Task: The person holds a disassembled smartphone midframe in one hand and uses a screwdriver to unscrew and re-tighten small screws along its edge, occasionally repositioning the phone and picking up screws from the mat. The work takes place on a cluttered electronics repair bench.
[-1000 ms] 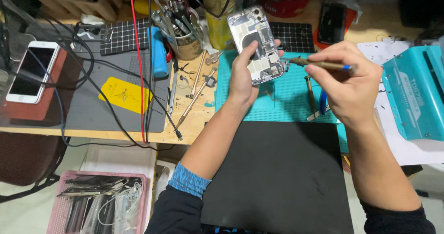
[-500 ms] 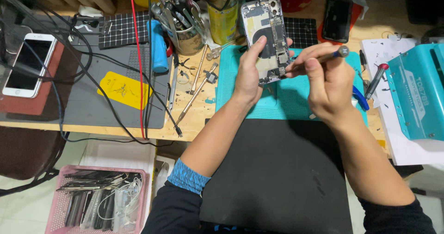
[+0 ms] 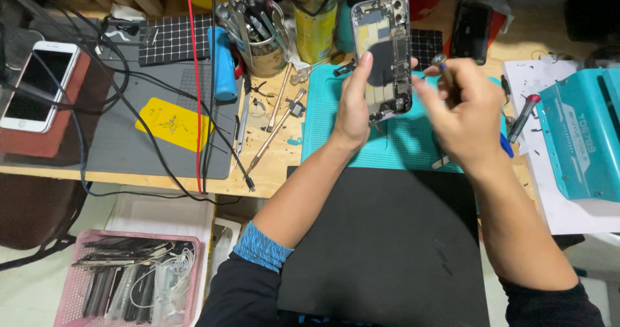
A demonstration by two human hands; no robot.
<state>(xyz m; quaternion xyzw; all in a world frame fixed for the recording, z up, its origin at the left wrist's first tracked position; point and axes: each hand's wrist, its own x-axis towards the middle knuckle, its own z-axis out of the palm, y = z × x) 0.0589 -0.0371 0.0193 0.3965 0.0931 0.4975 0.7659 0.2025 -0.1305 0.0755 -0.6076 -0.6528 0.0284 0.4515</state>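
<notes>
The right hand is smeared by motion blur, so its grip on the thin tool cannot be made out (only the tip shows). The left hand covers the opened phone's lower left edge. The picture's right edge cuts off the teal box.

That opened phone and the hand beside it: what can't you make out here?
Head view only:
- Right hand: motion-blurred; its grip is unclear.
- Tool: only its end shows above the fingers; the tip is hidden.
- Opened phone: inner parts too small; lower left covered by the left hand.
- Teal box: cut off by the right edge.
</notes>
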